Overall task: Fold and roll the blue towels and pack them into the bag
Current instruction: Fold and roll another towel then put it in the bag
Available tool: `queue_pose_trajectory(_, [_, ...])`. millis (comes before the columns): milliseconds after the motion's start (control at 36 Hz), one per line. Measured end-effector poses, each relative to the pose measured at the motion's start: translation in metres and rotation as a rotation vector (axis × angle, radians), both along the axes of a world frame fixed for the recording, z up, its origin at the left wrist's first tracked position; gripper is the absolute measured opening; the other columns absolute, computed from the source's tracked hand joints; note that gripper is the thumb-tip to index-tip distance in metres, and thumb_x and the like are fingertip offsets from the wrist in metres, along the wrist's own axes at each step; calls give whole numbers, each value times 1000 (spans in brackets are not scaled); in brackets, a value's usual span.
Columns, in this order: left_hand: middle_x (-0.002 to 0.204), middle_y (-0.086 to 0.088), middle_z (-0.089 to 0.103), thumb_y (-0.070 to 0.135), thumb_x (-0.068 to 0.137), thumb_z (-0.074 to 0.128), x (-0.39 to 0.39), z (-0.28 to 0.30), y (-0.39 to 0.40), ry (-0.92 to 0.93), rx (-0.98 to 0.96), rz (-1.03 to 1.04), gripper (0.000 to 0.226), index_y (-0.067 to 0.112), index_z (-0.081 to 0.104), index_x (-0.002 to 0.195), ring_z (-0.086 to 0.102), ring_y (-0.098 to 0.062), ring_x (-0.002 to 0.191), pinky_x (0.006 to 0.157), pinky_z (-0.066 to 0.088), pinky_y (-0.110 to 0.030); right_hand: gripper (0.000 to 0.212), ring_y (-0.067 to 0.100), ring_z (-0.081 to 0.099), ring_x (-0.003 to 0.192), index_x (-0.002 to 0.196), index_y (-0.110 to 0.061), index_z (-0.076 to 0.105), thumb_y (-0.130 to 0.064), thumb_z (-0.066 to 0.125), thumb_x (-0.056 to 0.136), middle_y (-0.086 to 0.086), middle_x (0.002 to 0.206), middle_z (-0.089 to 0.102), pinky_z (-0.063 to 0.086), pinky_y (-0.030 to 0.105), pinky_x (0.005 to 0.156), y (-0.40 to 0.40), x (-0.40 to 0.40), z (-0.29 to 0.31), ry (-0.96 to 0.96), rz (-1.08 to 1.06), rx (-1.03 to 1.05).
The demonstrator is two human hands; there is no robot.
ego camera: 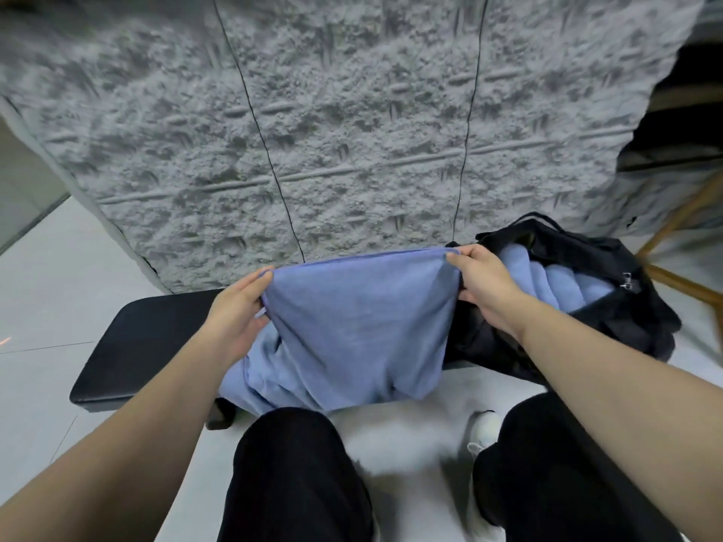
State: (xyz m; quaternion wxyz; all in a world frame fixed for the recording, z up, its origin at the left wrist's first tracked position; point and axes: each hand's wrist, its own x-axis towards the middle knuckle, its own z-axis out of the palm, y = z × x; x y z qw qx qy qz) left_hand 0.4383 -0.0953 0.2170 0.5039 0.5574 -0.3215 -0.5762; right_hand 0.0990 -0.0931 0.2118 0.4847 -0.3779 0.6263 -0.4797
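Observation:
A blue towel [352,322] hangs spread between my hands above a black bench [141,342]. My left hand [234,311] pinches its upper left corner and my right hand [485,287] pinches its upper right corner, so the top edge is stretched taut. Its lower part drapes over a lighter blue towel [254,369] lying crumpled on the bench. To the right an open black bag [610,307] sits on the bench end, with several rolled blue towels [555,283] lined up inside.
A rough grey panelled wall [352,131] rises just behind the bench. My knees in black trousers [297,475] are below the towel, over a pale tiled floor [51,275]. Wooden chair legs [680,287] stand at the far right beyond the bag.

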Motion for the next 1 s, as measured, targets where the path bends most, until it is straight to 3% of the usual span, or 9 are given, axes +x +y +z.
queue_pose_trajectory(56, [91, 9, 74, 20, 96, 63, 3, 13, 5, -6, 12, -45, 12, 22, 70, 105, 64, -6, 89, 78, 48, -26, 15, 19, 53, 89, 85, -21, 53, -26, 55, 99, 3, 93, 56, 47, 37, 73, 5, -5, 8, 24, 32, 14])
queue_pose_trajectory(167, [109, 9, 69, 19, 94, 64, 9, 36, 9, -117, -15, -122, 18, 27, 69, 110, 60, -9, 100, 84, 48, -27, 12, 19, 56, 84, 87, -21, 55, -25, 60, 98, 4, 94, 58, 53, 34, 71, 13, -16, 25, 26, 72, 5])
queue_pose_trajectory(278, [106, 11, 70, 15, 92, 66, 12, 51, 16, -330, -5, -274, 25, 29, 68, 112, 60, -4, 93, 82, 46, -21, 10, 21, 63, 93, 94, -19, 64, -29, 64, 95, 7, 103, 67, 55, 42, 88, 14, -25, 35, 7, 93, 0])
queue_pose_trajectory(361, [97, 3, 72, 16, 90, 68, 16, 57, 16, -400, 35, -339, 16, 17, 71, 106, 62, -9, 88, 78, 49, -23, 15, 21, 63, 95, 97, -20, 71, -33, 70, 90, 6, 104, 70, 53, 43, 94, 12, -28, 40, 24, 101, 6])
queue_pose_trajectory(472, [74, 4, 67, 16, 91, 68, 19, 62, 11, -374, 2, -245, 7, 15, 65, 85, 58, -10, 73, 69, 51, -24, 20, 18, 64, 90, 102, -20, 72, -36, 71, 89, 3, 105, 72, 54, 34, 82, 9, -28, 50, 44, 135, 18])
queue_pose_trajectory(639, [91, -9, 57, 13, 98, 58, 17, 64, -5, -254, -52, -129, 18, 13, 47, 83, 63, -15, 85, 67, 60, -23, 8, 13, 57, 76, 93, -24, 67, -32, 65, 94, -3, 89, 63, 48, 31, 77, 0, -19, 59, 85, 151, 5])
queue_pose_trajectory(750, [91, -6, 60, 14, 99, 58, 12, 68, -18, -303, -114, -147, 9, 11, 54, 91, 63, -11, 84, 71, 59, -19, 9, 12, 53, 78, 94, -26, 70, -34, 68, 92, -6, 89, 64, 41, 26, 72, -13, -18, 68, 179, 99, -41])
queue_pose_trajectory(833, [97, -3, 68, 17, 97, 61, 13, 74, -33, -378, -136, -213, 6, 15, 67, 99, 65, -10, 89, 75, 57, -15, 7, 9, 49, 64, 94, -24, 67, -28, 70, 90, -6, 81, 61, 39, 22, 57, -30, -20, 80, 129, 48, -69])
queue_pose_trajectory(1000, [91, -4, 62, 13, 98, 59, 10, 98, -70, -427, -236, -161, 9, 12, 66, 92, 61, -6, 85, 70, 55, -11, 9, 11, 49, 43, 88, -21, 59, -19, 62, 97, 0, 74, 53, 49, 25, 47, -56, -20, 101, 8, 117, -69])
